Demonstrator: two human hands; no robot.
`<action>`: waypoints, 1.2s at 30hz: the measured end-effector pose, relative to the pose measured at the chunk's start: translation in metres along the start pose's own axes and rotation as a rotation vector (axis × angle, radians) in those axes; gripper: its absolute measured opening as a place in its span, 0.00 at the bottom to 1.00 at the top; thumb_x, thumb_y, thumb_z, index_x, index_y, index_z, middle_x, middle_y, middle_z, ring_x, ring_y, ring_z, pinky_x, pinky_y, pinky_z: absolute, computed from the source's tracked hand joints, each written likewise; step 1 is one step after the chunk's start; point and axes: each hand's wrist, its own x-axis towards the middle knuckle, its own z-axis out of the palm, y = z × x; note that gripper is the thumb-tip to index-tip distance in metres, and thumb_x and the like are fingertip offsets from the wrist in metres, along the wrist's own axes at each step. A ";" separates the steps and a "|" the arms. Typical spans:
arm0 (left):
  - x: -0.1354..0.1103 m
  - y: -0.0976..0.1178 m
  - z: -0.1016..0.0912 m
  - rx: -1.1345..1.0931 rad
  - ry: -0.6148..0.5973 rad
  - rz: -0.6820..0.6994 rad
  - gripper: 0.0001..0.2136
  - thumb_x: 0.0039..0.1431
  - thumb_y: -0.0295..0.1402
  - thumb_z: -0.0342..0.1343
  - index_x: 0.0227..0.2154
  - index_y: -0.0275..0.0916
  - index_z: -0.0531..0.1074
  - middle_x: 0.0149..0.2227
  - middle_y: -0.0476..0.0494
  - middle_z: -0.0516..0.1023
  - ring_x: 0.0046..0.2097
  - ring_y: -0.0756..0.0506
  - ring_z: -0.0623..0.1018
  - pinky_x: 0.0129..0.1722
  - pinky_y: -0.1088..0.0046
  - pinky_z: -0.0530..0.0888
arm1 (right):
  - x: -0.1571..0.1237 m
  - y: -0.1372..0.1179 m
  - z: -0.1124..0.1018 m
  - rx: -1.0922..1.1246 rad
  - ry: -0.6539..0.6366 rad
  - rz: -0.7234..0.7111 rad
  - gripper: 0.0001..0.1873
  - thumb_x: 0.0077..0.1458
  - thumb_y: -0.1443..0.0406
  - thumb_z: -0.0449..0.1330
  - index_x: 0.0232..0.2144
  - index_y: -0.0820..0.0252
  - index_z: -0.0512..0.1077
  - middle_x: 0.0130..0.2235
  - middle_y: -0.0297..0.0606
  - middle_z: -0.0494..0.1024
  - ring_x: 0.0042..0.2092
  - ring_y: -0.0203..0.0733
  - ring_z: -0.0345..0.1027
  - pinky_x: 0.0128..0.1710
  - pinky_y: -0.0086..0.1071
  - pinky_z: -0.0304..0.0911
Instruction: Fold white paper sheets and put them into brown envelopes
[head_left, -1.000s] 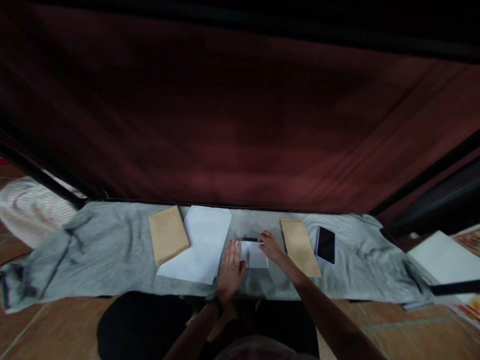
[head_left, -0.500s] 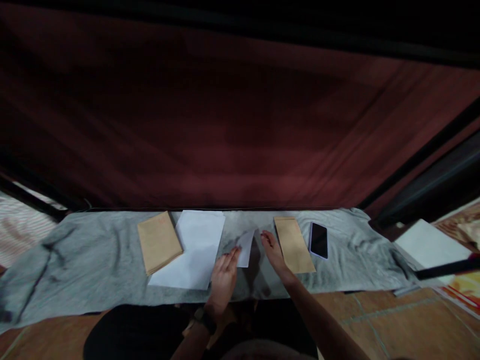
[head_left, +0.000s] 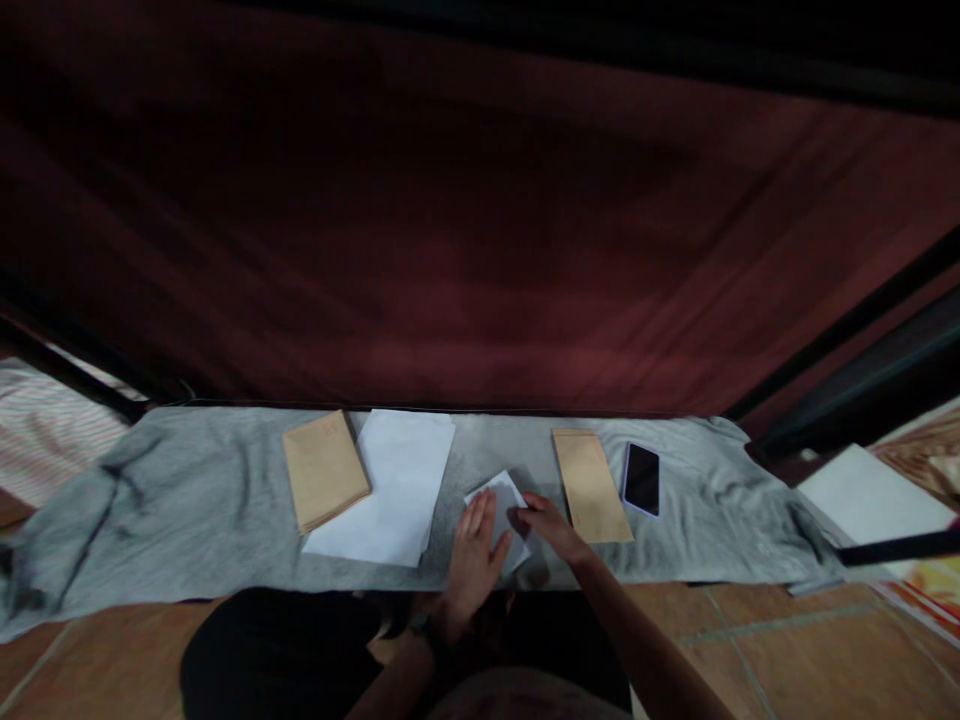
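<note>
Brown envelope stack [head_left: 326,472]: overlaps the white sheets' left side.
White sheets [head_left: 390,490]: flat, left of the left hand, narrow cloth gap between.
Left hand [head_left: 474,560]: palm down over the folded paper's left part, fingers flat, not pinching.
Folded paper [head_left: 507,490]: between both hands, askew; long axis unclear; bare grey cloth [head_left: 495,440] beyond.
Right hand [head_left: 551,525]: fingers bunched at paper's right edge; pinch or touch, cannot tell.
Single brown envelope [head_left: 592,490]: just beside right hand, limiting room.
</note>
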 end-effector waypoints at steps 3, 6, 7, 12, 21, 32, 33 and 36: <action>0.019 -0.021 0.005 -0.092 0.049 -0.159 0.27 0.65 0.33 0.48 0.67 0.35 0.56 0.63 0.32 0.69 0.64 0.37 0.68 0.60 0.51 0.70 | 0.007 0.004 -0.002 -0.026 -0.115 0.024 0.10 0.50 0.59 0.62 0.30 0.58 0.79 0.26 0.32 0.79 0.27 0.41 0.72 0.27 0.30 0.67; 0.030 -0.041 0.010 -0.214 0.000 -0.267 0.21 0.61 0.29 0.50 0.58 0.38 0.69 0.49 0.38 0.81 0.51 0.39 0.79 0.53 0.56 0.76 | 0.017 0.007 0.000 -0.065 -0.122 0.022 0.08 0.47 0.61 0.63 0.31 0.56 0.79 0.29 0.32 0.80 0.29 0.43 0.74 0.29 0.32 0.68; 0.031 -0.046 0.011 -0.233 -0.007 -0.290 0.19 0.60 0.28 0.50 0.54 0.39 0.71 0.45 0.40 0.82 0.47 0.40 0.81 0.50 0.58 0.78 | 0.021 0.008 0.000 -0.080 -0.099 0.018 0.07 0.46 0.62 0.63 0.30 0.56 0.79 0.30 0.33 0.81 0.31 0.43 0.75 0.32 0.33 0.69; 0.028 -0.059 0.014 -0.257 0.054 -0.371 0.17 0.61 0.25 0.48 0.51 0.40 0.71 0.42 0.43 0.83 0.42 0.42 0.82 0.46 0.60 0.79 | 0.025 0.018 -0.007 -0.146 0.085 0.018 0.15 0.47 0.62 0.60 0.39 0.55 0.77 0.33 0.34 0.80 0.36 0.45 0.74 0.36 0.36 0.70; 0.024 -0.045 0.018 -0.091 0.160 -0.373 0.22 0.65 0.26 0.44 0.62 0.38 0.62 0.55 0.35 0.76 0.55 0.39 0.77 0.55 0.56 0.76 | 0.000 0.037 0.007 -0.252 0.278 0.010 0.30 0.51 0.64 0.53 0.57 0.60 0.67 0.34 0.37 0.78 0.34 0.45 0.74 0.38 0.39 0.70; -0.002 -0.017 0.031 0.305 -0.099 -0.009 0.28 0.69 0.40 0.45 0.67 0.33 0.55 0.69 0.32 0.58 0.71 0.38 0.56 0.67 0.52 0.59 | -0.003 0.036 0.017 -0.447 0.367 -0.127 0.30 0.57 0.69 0.49 0.62 0.62 0.63 0.51 0.48 0.78 0.47 0.48 0.76 0.48 0.41 0.71; -0.003 -0.018 0.032 0.320 -0.100 -0.017 0.28 0.69 0.40 0.45 0.67 0.32 0.55 0.69 0.32 0.59 0.71 0.38 0.57 0.68 0.52 0.59 | -0.003 0.036 0.018 -0.464 0.367 -0.145 0.30 0.57 0.69 0.49 0.62 0.61 0.63 0.53 0.48 0.77 0.49 0.48 0.75 0.50 0.41 0.71; -0.007 -0.025 0.032 0.342 -0.080 -0.048 0.28 0.69 0.39 0.45 0.67 0.30 0.55 0.69 0.30 0.58 0.71 0.38 0.57 0.68 0.54 0.59 | -0.004 0.036 0.019 -0.485 0.377 -0.167 0.29 0.58 0.70 0.49 0.62 0.59 0.63 0.54 0.47 0.77 0.51 0.48 0.75 0.52 0.43 0.70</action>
